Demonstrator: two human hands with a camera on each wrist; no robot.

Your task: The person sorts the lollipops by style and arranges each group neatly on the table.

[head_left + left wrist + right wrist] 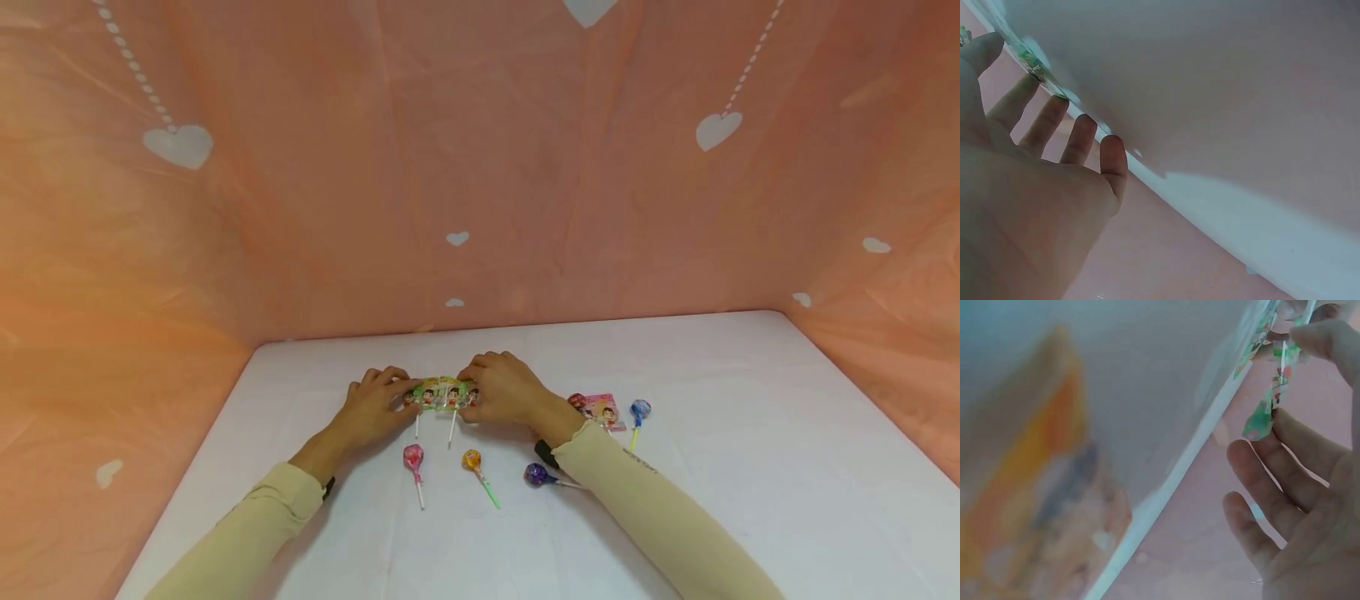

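In the head view, green wrapped lollipops point(441, 393) with cartoon figures on the wrappers lie side by side between both hands, their white sticks pointing toward me. My left hand point(367, 410) pinches the left end of the wrappers between thumb and forefinger. At the right end, my right hand point(508, 392) pinches with its thumb and forefinger. The right wrist view shows the green wrapper point(1260, 419) edge-on beside the fingers. Only a sliver of green wrapper point(1030, 61) shows past the left fingertips in the left wrist view.
Nearer me lie a pink lollipop point(413, 457), an orange one point(471, 461) and a purple one point(537, 475), partly behind the right sleeve. Beyond the right forearm are a red lollipop point(577, 401), a pink packet point(606, 412) and a blue lollipop point(641, 410). Orange cloth point(510, 183) encloses the white table point(720, 467).
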